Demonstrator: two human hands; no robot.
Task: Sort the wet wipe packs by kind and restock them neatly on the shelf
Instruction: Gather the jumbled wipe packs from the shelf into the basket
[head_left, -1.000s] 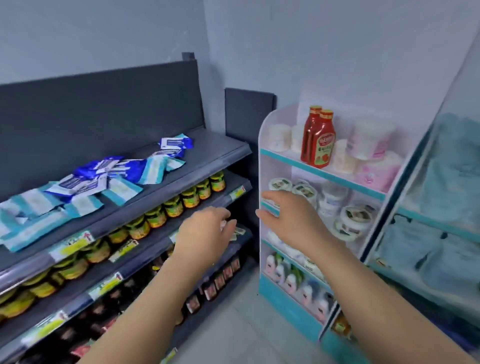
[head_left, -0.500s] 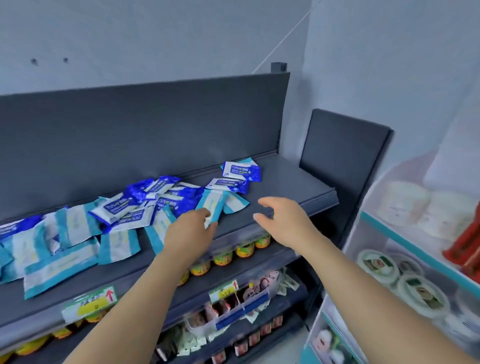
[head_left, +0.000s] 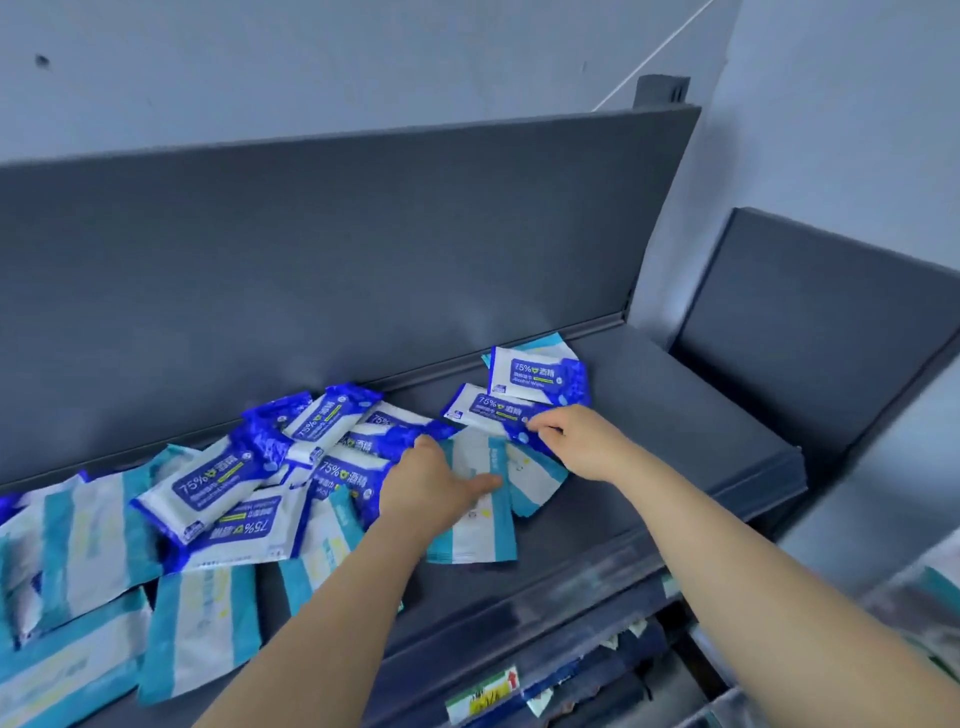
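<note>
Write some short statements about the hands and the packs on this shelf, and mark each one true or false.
1. The right hand pinches a blue pack. True.
2. The left hand lifts a pack in the air. False: it rests on a teal pack lying on the shelf.
3. The other packs, blue and teal, lie mixed at the left. True.
4. All packs stand upright in rows. False: they lie flat and overlap.
</note>
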